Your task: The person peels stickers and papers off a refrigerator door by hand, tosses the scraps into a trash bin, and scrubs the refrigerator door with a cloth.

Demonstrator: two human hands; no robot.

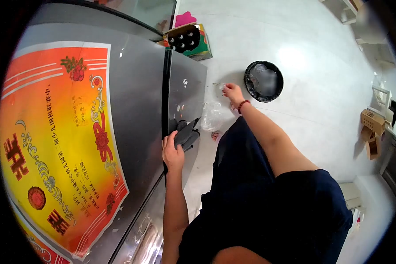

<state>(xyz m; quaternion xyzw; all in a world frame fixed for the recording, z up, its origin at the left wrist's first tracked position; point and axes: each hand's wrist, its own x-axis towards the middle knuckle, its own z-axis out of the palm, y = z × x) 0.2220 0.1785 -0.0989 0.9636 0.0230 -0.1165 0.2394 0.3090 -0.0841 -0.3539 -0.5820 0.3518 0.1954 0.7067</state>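
Observation:
My left hand (174, 152) is at the edge of a grey metal cabinet (136, 88), its fingers closed round a dark grey cloth (187, 133) that hangs against the cabinet's side. My right hand (232, 93), with a red bead bracelet (243, 104) at the wrist, reaches out over the floor. Its fingers are pinched on a small piece of clear plastic (223, 87). Below that hand is a crumpled clear plastic bag (212, 117). Just right of my right hand stands a round bin (280, 83) with a black liner and clear plastic inside.
A large red and yellow certificate (53, 145) covers the cabinet front. Beyond the cabinet, a green box (203, 46) holds several dark bottles, with a pink star-shaped thing (185, 19) behind it. Cardboard boxes (372, 122) stand at the far right.

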